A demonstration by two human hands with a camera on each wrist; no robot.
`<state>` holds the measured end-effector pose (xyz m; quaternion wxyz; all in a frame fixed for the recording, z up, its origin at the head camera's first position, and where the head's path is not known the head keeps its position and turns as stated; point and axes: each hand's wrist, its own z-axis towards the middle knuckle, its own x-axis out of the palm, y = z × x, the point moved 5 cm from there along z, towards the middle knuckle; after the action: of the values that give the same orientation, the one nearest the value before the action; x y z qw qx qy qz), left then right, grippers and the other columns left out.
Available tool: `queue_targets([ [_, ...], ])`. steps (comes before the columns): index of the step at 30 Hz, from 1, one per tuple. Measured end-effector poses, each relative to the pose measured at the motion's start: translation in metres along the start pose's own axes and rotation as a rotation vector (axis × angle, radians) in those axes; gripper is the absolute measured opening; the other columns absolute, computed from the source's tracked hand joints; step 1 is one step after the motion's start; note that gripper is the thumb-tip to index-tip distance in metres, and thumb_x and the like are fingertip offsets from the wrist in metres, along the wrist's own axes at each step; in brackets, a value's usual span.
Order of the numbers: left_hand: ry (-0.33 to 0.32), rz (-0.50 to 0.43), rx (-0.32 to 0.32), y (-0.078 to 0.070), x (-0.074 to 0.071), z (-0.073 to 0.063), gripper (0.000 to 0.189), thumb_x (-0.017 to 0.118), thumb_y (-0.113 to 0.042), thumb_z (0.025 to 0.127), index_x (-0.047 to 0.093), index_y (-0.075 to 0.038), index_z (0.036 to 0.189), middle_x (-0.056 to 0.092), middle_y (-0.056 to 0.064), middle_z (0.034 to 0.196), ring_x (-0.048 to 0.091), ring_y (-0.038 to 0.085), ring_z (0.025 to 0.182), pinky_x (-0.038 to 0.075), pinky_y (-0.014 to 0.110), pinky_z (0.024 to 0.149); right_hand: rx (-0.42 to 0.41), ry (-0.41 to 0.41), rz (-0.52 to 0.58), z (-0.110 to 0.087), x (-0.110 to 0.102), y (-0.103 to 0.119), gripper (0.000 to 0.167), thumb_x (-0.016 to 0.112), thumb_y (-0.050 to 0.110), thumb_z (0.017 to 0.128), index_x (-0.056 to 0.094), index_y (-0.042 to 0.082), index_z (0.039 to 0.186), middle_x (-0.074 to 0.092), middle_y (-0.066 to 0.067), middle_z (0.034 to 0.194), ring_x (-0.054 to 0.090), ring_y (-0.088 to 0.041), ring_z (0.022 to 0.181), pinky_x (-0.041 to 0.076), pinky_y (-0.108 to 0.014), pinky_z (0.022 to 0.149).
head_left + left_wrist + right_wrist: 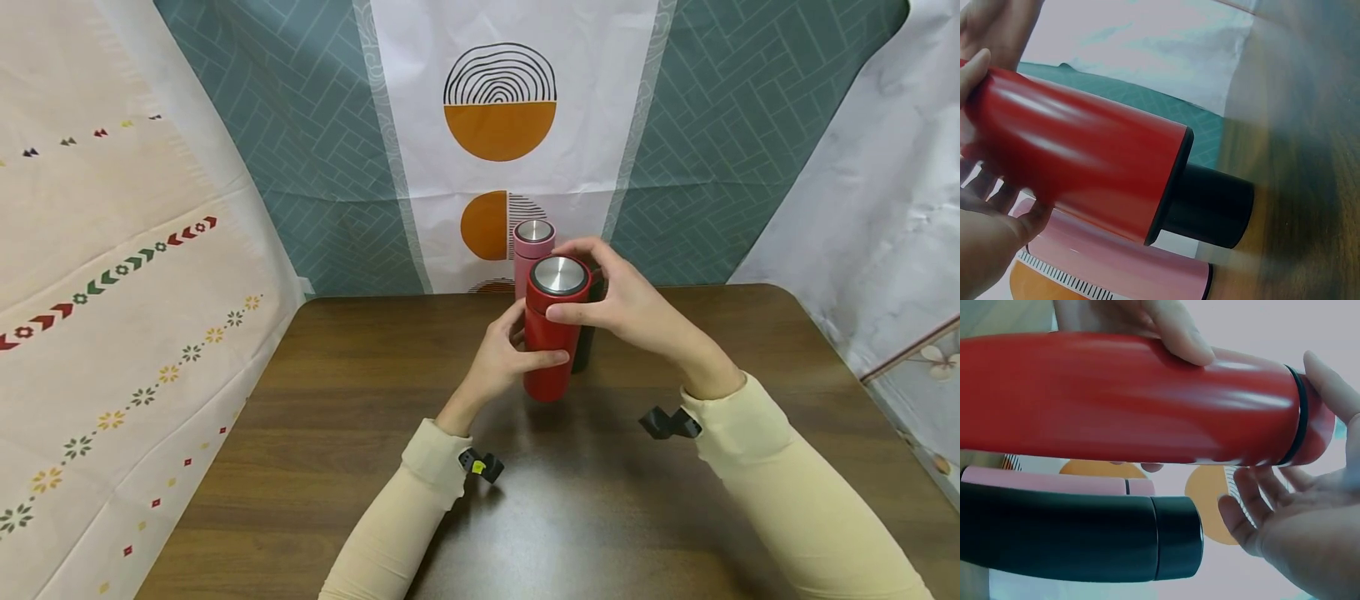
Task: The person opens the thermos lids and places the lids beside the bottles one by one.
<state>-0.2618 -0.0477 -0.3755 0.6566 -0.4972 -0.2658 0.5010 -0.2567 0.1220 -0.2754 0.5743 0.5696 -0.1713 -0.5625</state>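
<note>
Head view: the left hand (497, 360) wraps the lower body of the red bottle (550, 336) from its 8 o'clock side, thumb laid across the front and fingers curled round behind. The right hand (633, 304) comes from 2 o'clock and holds the bottle's top, thumb across the front near the lid seam and fingers reaching behind; its grasp is only as wide as the lid (558, 277), whose silver disc faces up. The right wrist view shows that thumb on one side of the lid and the fingers below the neck on the other.

The red bottle is upright, near the table's far edge, at about 12 o'clock in front of the person. The left wrist view shows its black-rimmed base raised off the table (337, 375).

Just behind it, at 11 o'clock, is the pink bottle (532, 252), upright and partly covered. The black bottle (587, 348) stands close behind at 3 o'clock, mostly hidden by the red one and the right hand.

Farther out, a cream sleeve covers each forearm, and a small black device sits at each wrist. Past the table, a teal-and-white hanging (300, 133) with orange half-circles fills 12 o'clock, an embroidered cream cloth (90, 283) lies toward 10, and a white cloth (877, 192) toward 2.
</note>
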Motion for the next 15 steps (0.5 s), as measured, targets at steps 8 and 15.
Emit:
queue_targets([
  [8,-0.001,-0.003,-0.006,-0.0004,-0.0005,-0.0006,0.067,0.080,-0.016,0.088,0.051,-0.022,0.148,0.062,0.001,0.137,0.061,0.025,0.121,0.051,0.047,0.104,0.007,0.059,0.068,-0.0006,-0.0008,0.0005,0.070,0.078,0.020,0.092,0.045,0.017,0.153,0.053,-0.003,0.143,0.049,-0.024,0.126,0.044,-0.050,0.105],
  [15,0.006,-0.009,0.000,0.0008,-0.0004,-0.0004,0.069,0.081,-0.014,0.088,0.051,-0.022,0.149,0.061,0.002,0.138,0.061,0.025,0.122,0.051,0.047,0.105,0.004,-0.001,-0.025,-0.0004,0.0036,0.0026,0.069,0.083,0.020,0.088,0.045,0.013,0.144,0.054,-0.005,0.137,0.052,-0.022,0.124,0.045,-0.045,0.106],
])
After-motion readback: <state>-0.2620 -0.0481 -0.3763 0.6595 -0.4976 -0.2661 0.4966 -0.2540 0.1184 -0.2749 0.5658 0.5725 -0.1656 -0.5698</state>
